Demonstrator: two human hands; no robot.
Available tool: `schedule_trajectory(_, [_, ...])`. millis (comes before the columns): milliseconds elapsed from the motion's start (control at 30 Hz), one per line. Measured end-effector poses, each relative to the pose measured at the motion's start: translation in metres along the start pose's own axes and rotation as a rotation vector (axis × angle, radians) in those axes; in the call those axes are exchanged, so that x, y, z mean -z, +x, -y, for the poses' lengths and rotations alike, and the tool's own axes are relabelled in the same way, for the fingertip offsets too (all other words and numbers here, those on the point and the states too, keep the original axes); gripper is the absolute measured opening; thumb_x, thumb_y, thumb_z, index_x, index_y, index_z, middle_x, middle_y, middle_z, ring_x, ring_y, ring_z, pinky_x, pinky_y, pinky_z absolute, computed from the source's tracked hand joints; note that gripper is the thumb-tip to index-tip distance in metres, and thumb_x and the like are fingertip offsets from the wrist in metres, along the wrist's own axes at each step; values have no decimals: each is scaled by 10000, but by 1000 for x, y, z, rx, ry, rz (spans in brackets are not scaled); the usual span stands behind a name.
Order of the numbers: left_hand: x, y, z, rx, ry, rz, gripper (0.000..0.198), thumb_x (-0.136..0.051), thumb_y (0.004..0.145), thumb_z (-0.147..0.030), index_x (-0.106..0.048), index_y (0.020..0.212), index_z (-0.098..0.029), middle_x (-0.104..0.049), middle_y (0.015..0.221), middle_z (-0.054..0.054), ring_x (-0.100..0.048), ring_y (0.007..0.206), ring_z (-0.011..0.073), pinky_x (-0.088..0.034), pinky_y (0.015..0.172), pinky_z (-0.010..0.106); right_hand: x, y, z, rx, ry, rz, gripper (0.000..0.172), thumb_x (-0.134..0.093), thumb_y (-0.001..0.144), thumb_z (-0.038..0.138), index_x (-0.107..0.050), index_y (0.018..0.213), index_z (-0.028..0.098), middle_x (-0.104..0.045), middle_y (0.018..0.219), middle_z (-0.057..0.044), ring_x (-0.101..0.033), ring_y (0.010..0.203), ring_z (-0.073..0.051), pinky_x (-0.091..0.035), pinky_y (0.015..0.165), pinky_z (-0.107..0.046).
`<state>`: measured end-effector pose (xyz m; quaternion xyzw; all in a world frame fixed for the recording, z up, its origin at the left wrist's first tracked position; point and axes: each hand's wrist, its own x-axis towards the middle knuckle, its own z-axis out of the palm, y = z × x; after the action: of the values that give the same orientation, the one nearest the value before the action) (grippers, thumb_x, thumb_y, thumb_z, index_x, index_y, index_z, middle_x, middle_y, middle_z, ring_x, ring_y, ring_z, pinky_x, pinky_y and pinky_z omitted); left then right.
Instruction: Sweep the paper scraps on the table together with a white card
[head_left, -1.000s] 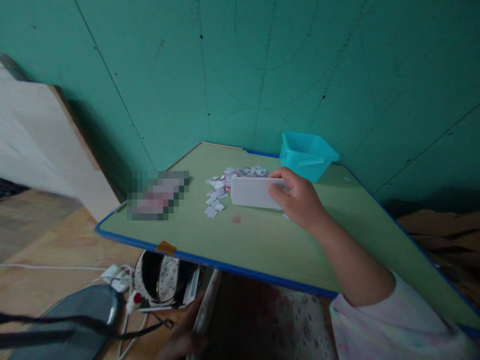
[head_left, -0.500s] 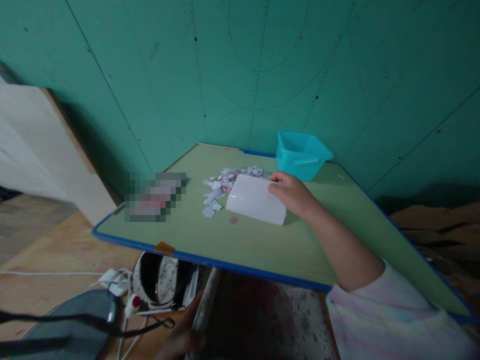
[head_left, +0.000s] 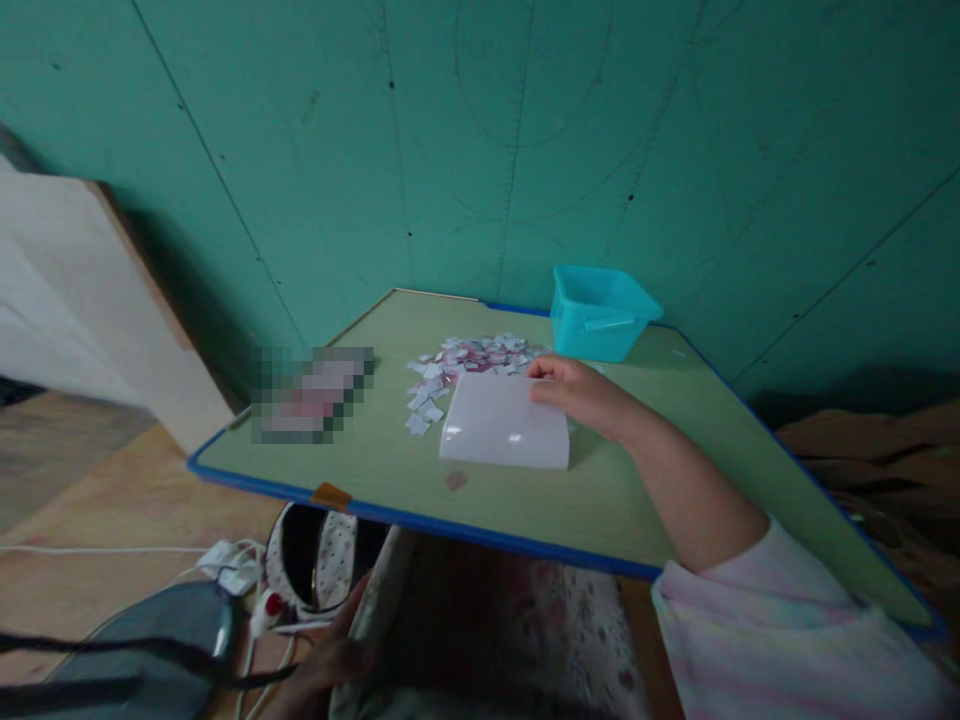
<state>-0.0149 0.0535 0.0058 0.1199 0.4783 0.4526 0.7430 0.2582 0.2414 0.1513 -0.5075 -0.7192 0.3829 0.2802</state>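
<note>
My right hand [head_left: 581, 392] rests on the far right corner of a white rectangular sheet [head_left: 504, 434], fingers curled over its edge, pressing it flat on the green table [head_left: 525, 500]. Just behind the sheet lies a heap of several small white and pink paper pieces [head_left: 465, 362]. My left hand [head_left: 319, 670] is low under the table's front edge, dim and partly hidden; it touches patterned fabric [head_left: 480, 640] over my lap.
A turquoise plastic tub [head_left: 602, 312] stands at the table's back, near the green wall. A blurred patch [head_left: 310, 393] lies at the table's left. On the floor to the left are a spotted bag [head_left: 315, 560], white cables [head_left: 232, 565] and a dark grey object [head_left: 150, 630].
The white sheet went from standing on edge to lying flat and nearer the table's front, my right hand coming down with it. My left hand shifted a little left under the table.
</note>
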Motion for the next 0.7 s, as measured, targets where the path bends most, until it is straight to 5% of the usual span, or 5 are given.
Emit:
schedule_trajectory(167, [-8, -16, -10, -80, 169, -136, 671, -618, 627, -73, -450, 1265, -192, -754, 638, 39, -692, 693, 314, -535, 699, 445, -4, 2, -5, -47, 41, -9, 107, -480, 659, 230, -475, 756, 186, -514, 649, 24, -472, 555, -101, -311, 483, -211])
schedule_trajectory(367, [-8, -18, -19, -92, 121, -127, 802, -605, 591, -83, -325, 1332, -208, -763, 703, 31, -685, 741, 317, -550, 623, 404, -12, -3, -2, -5, 40, 232, 171, -508, 702, 268, -484, 847, 180, -563, 759, -3, -521, 633, -117, -341, 518, -216])
schedule_trajectory(533, [-1, -21, -16, -85, 90, -158, 576, -664, 549, -74, -601, 1094, -251, -743, 589, 9, -677, 543, 261, -526, 484, 321, -9, -6, 0, -28, 118, 296, 228, -515, 736, 305, -446, 919, 187, -559, 803, -9, -523, 628, -111, -351, 512, -215])
schedule_trajectory(700, [-3, -24, -15, -80, 28, -223, 564, -681, 548, -69, -616, 1087, -219, -715, 499, -10, -641, 447, 233, -483, 396, 283, -15, -5, -4, 4, 62, 350, 226, -512, 760, 337, -449, 919, 188, -564, 788, -13, -528, 650, -123, -358, 519, -218])
